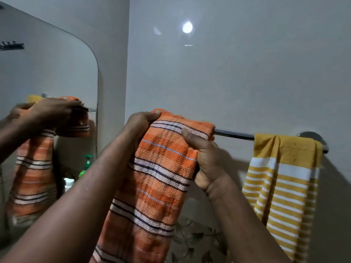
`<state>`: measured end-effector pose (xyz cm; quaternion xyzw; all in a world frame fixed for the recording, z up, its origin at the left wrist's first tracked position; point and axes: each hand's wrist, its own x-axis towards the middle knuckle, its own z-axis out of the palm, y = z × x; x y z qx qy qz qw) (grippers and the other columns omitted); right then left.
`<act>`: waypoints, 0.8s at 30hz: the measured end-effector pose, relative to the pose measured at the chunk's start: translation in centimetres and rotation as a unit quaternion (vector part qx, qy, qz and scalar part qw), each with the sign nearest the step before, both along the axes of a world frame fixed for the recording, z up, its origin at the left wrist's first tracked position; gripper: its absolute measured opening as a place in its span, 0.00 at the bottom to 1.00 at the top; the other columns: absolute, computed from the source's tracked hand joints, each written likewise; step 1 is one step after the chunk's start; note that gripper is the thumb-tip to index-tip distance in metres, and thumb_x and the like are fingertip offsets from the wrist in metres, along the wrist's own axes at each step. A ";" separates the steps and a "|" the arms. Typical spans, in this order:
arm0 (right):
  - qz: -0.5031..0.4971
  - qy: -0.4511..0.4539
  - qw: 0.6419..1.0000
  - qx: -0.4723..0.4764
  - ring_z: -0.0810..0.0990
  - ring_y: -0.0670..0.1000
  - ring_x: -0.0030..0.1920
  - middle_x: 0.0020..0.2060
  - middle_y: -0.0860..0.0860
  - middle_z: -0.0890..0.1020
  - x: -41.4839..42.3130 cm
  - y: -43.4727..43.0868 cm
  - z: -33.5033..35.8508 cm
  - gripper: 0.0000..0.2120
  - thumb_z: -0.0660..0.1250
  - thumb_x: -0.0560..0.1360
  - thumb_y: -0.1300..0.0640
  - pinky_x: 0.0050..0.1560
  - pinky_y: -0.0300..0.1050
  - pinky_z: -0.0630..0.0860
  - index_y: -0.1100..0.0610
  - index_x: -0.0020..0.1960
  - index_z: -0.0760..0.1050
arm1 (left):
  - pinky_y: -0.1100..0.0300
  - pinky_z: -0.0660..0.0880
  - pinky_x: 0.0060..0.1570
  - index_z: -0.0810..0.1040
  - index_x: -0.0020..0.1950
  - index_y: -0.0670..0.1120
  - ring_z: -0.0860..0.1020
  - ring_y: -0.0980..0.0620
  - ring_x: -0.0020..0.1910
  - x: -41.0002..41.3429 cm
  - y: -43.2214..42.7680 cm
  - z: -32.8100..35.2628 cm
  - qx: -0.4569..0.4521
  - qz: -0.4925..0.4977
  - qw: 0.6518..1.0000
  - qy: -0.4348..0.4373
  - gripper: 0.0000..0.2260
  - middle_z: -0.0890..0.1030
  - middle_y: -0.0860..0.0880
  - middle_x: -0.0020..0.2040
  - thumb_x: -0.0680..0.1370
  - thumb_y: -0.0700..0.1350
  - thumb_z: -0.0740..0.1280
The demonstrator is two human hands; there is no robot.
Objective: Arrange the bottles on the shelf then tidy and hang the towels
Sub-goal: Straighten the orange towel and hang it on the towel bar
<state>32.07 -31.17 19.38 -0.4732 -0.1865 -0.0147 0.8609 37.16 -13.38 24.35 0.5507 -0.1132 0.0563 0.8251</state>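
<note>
The orange striped towel (161, 168) is draped over the left end of the chrome towel rail (233, 134), its long axis hanging straight down, with the yellow striped towel (281, 177) hanging the same way near the rail's right end. The rail runs across a pale glossy wall beside a mirror (47, 73). Both arms reach up: the left hand (140, 124) has its grip closed on the towel's top fold, the right hand (205, 158) clamps its right edge.
</note>
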 end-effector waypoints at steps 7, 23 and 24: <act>-0.092 0.024 0.995 -0.010 0.85 0.70 0.56 0.56 0.68 0.85 1.5 0.6 3.7 0.24 0.79 0.69 0.66 0.58 0.74 0.80 0.71 0.63 0.78 | 0.58 0.79 0.38 0.87 0.51 0.42 0.84 0.47 0.38 -4.0 1.6 -4.1 0.128 -0.086 0.988 -0.007 0.20 0.87 0.44 0.43 0.73 0.59 0.75; -0.390 -0.067 0.711 -0.582 0.79 0.58 0.47 0.48 0.57 0.82 3.2 -1.9 10.9 0.25 0.81 0.67 0.40 0.35 0.44 0.69 0.58 0.45 0.76 | 0.44 0.84 0.55 0.78 0.59 0.47 0.87 0.43 0.48 1.7 2.0 0.3 0.169 0.199 0.964 -0.056 0.17 0.86 0.40 0.54 0.73 0.42 0.79; -0.430 -0.083 0.661 -0.610 0.79 0.59 0.49 0.51 0.57 0.82 2.6 -1.7 10.9 0.25 0.79 0.70 0.39 0.38 0.44 0.68 0.58 0.48 0.75 | 0.43 0.84 0.55 0.79 0.57 0.49 0.86 0.42 0.49 1.8 1.8 -0.3 0.160 0.210 0.962 -0.065 0.16 0.85 0.40 0.55 0.73 0.43 0.80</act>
